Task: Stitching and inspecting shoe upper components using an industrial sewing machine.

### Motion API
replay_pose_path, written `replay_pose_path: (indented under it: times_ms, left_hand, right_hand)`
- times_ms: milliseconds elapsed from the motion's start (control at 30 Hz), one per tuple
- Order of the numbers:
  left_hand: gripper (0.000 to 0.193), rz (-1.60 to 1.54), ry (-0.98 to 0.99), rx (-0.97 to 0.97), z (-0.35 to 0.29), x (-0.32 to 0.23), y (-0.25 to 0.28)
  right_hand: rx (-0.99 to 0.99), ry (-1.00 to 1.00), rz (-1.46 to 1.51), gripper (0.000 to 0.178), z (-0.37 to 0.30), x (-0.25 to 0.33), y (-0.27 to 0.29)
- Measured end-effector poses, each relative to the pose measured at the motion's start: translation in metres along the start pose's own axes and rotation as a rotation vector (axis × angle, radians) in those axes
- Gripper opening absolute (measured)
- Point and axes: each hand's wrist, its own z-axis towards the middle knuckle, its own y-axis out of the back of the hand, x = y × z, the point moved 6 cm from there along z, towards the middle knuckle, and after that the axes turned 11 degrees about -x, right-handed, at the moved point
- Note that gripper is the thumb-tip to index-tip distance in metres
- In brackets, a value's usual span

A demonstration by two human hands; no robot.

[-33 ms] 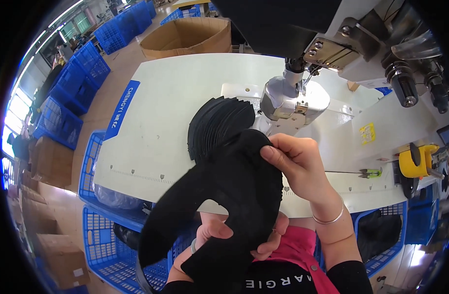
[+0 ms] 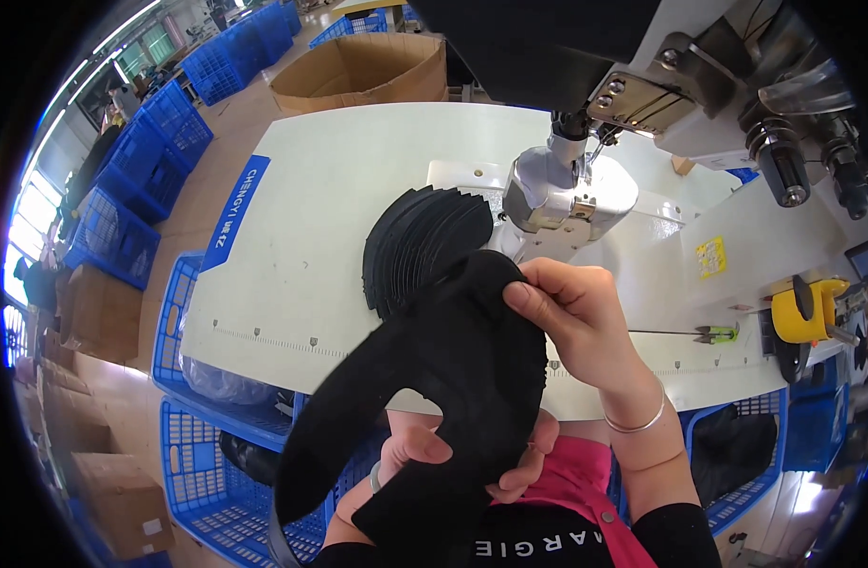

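Observation:
A large curved piece of black fabric [image 2: 481, 379] hangs in front of me over the table's near edge, one long flap drooping to the left. My right hand [image 2: 581, 317] pinches its upper right edge between thumb and fingers. Lower down, my left hand [image 2: 420, 445] grips the piece from beneath; its thumb shows in the notch and its fingertips curl round the right side. Just beyond lies a fanned stack of curved black pieces [image 2: 425, 241] on the white table [image 2: 301, 237], partly covered by the held one. The post-bed sewing machine [image 2: 566, 194] stands behind, touching neither hand.
Green-handled snips [image 2: 716, 334] and a yellow tape dispenser-like object [image 2: 803, 312] sit at the right. Blue crates [image 2: 216, 473] stand below the table's left side, another crate [image 2: 737, 454] at lower right. A big cardboard box [image 2: 358, 76] stands beyond the table.
The drooping left flap of the black fabric has shifted slightly to the right. Both hands keep their grip in nearly the same place.

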Motion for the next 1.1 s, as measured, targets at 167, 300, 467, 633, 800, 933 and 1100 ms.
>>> replay_pose_path:
  times_ms: [167, 300, 467, 633, 800, 933, 1100]
  left_hand:
    - [0.076, 0.116, 0.068, 0.048, 0.005, 0.001, 0.003]
    - [0.076, 0.123, 0.085, 0.1, 0.009, 0.002, 0.004]
    - [0.077, 0.179, 0.121, 0.199, 0.011, 0.002, 0.005]
    - [0.079, 0.14, 0.084, 0.193, 0.011, 0.001, 0.005]
    - [0.081, 0.202, 0.043, 0.135, 0.005, 0.003, 0.002]
    - [0.084, 0.192, 0.098, 0.251, 0.005, 0.006, 0.003]
    - [0.085, 0.232, 0.191, 0.287, 0.004, 0.008, -0.005]
  right_hand:
    - [-0.003, 0.003, -0.003, 0.017, -0.002, 0.0, 0.002]
    - [-0.003, 0.011, -0.004, 0.014, -0.003, 0.008, 0.003]
    - [-0.014, 0.033, 0.007, 0.012, -0.003, 0.008, 0.002]
    - [-0.021, 0.033, 0.025, 0.011, -0.003, 0.007, 0.0]
    - [-0.013, 0.024, -0.03, 0.015, -0.002, 0.008, 0.001]
    - [-0.003, 0.002, -0.034, 0.017, -0.003, 0.012, -0.002]
    - [0.021, -0.102, -0.059, 0.02, -0.004, 0.012, -0.001]
